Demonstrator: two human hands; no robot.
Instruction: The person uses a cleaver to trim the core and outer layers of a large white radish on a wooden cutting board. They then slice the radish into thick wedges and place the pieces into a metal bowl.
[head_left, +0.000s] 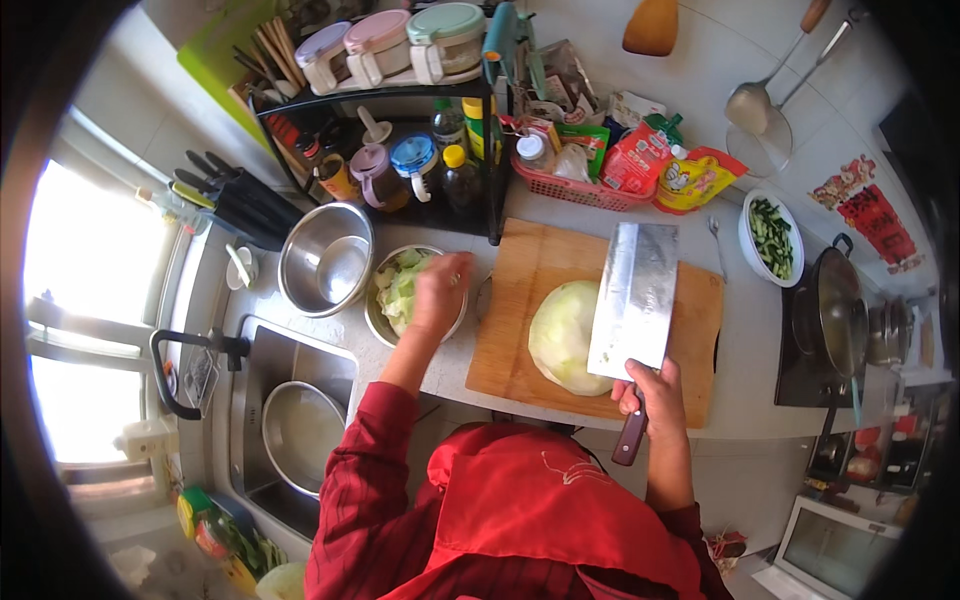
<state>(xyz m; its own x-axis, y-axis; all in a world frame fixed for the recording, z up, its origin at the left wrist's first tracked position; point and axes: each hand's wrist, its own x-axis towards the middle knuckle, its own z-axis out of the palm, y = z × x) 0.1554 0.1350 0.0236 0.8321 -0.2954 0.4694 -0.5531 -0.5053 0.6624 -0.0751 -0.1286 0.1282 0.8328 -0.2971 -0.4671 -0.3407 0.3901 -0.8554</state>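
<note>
In my right hand is a Chinese cleaver, gripped by its dark riveted handle, with its broad blade pointing away from me. The blade hangs over the right side of a pale, round peeled cabbage and hides part of it. That cabbage sits on a wooden cutting board. My left hand is over a metal bowl holding torn green cabbage leaves. Its fingers are blurred and turned away, so whether they hold a leaf does not show.
Left of the leaves stands a steel bowl, near the sink with a metal basin. Behind are a black spice rack and a pink basket. To the right are a white bowl of cut greens and a wok.
</note>
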